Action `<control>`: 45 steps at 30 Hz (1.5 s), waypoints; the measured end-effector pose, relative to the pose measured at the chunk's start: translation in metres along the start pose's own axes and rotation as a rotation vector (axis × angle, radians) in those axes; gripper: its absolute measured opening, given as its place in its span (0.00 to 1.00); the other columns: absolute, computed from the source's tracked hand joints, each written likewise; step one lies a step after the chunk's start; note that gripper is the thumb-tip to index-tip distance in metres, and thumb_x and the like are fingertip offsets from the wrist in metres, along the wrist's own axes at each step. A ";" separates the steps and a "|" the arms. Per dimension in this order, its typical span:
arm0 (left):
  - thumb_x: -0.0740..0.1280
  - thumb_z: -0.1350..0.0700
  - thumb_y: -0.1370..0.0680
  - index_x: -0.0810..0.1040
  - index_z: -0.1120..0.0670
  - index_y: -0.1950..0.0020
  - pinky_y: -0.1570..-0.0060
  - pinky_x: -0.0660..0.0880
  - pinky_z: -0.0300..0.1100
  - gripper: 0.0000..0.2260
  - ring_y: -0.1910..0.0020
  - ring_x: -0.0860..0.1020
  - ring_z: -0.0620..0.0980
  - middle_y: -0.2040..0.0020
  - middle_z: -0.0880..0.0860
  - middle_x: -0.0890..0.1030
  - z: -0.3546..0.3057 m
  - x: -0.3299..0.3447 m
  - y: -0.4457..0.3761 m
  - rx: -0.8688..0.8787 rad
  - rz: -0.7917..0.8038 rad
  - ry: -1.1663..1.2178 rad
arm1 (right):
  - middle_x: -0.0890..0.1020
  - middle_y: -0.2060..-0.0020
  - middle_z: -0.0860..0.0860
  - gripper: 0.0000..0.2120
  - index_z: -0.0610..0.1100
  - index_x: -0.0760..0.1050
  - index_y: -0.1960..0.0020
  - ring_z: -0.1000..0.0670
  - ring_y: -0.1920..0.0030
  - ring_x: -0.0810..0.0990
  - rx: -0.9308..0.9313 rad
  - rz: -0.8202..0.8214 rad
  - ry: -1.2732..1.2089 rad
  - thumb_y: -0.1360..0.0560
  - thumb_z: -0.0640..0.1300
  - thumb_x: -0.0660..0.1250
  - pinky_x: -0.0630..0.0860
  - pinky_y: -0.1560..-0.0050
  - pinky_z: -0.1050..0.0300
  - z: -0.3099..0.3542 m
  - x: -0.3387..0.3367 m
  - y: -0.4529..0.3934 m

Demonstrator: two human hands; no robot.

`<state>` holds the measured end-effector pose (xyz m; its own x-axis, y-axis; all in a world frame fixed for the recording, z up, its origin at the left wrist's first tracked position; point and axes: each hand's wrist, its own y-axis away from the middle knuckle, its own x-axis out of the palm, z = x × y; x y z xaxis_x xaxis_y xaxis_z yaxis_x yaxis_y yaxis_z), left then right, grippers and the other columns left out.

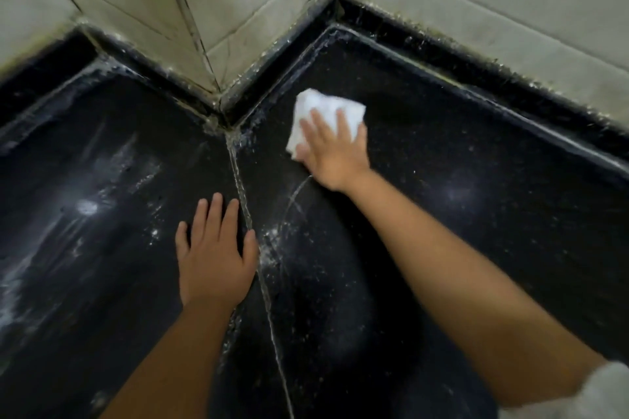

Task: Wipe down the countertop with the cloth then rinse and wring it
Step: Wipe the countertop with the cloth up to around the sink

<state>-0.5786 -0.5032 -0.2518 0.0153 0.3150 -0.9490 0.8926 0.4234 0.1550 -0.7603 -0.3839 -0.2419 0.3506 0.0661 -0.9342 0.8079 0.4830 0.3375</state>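
Observation:
A folded white cloth (323,109) lies on the black speckled countertop (459,214), close to the inner corner of the wall. My right hand (328,150) presses flat on it with straight, spread fingers, and the cloth's near part is hidden under the palm. My left hand (214,255) rests flat on the countertop nearer to me, fingers straight, just left of a pale seam (253,241) that runs across the stone. It holds nothing.
Beige tiled walls (258,10) meet the counter in a jutting corner, with a raised black lip (476,78) along their foot. White streaks and specks (85,207) mark the left slab. A light sleeve (606,391) shows at the lower right.

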 end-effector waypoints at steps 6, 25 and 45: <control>0.37 0.40 0.30 0.61 0.55 0.27 0.28 0.46 0.53 0.36 0.25 0.52 0.51 0.25 0.54 0.57 0.001 0.002 0.000 0.007 -0.033 0.008 | 0.72 0.33 0.53 0.25 0.53 0.62 0.32 0.43 0.30 0.65 -0.341 -0.064 0.064 0.21 0.57 0.37 0.54 0.33 0.46 -0.023 0.054 0.120; 0.35 0.39 0.31 0.58 0.52 0.26 0.27 0.42 0.50 0.37 0.26 0.46 0.46 0.24 0.51 0.54 0.000 0.000 0.000 -0.010 -0.013 -0.005 | 0.41 0.25 0.55 0.24 0.55 0.40 0.25 0.43 0.26 0.36 -0.009 -0.018 -0.016 0.20 0.55 0.41 0.37 0.30 0.38 -0.002 -0.011 -0.024; 0.34 0.39 0.31 0.54 0.51 0.25 0.28 0.39 0.48 0.37 0.27 0.41 0.42 0.23 0.50 0.50 0.000 -0.002 -0.001 -0.006 0.010 0.006 | 0.38 0.25 0.54 0.25 0.54 0.39 0.25 0.42 0.26 0.35 0.476 -0.008 -0.206 0.20 0.56 0.41 0.36 0.30 0.37 -0.089 -0.036 -0.047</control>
<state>-0.5800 -0.5044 -0.2501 0.0215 0.3241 -0.9458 0.8897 0.4252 0.1659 -0.8525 -0.3311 -0.2345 0.3904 -0.1325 -0.9111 0.9203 0.0290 0.3902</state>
